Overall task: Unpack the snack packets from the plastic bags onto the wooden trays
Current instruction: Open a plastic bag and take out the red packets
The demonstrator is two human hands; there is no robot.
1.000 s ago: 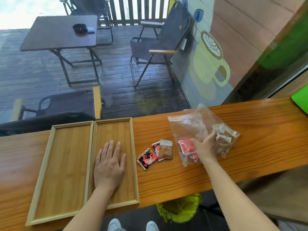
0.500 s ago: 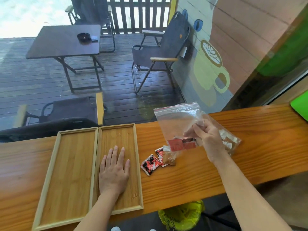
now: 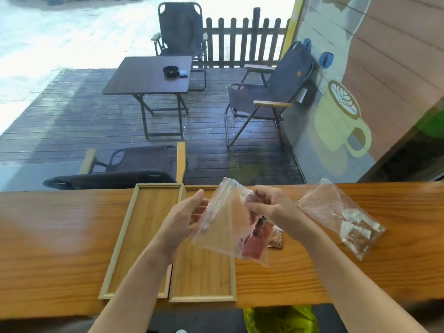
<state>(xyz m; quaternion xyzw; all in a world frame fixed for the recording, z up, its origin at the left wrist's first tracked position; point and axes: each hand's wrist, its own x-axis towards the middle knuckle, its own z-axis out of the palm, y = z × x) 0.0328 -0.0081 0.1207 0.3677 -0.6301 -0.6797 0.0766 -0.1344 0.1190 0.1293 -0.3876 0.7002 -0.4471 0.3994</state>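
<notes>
The right hand (image 3: 269,210) pinches the top edge of a clear plastic bag (image 3: 223,231) and the left hand (image 3: 182,219) grips its other side, so the bag hangs above the right wooden tray (image 3: 204,282). Red snack packets (image 3: 253,246) sit in its lower corner. I think the person is opening the mouth; next the edges must be pulled apart and the packets tipped out. A second bag (image 3: 336,212) waits on the counter (image 3: 60,236)

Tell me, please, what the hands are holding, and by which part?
Both hold the clear plastic bag of red packets by its top edge: left hand on one side, right hand pinching the other.
</notes>
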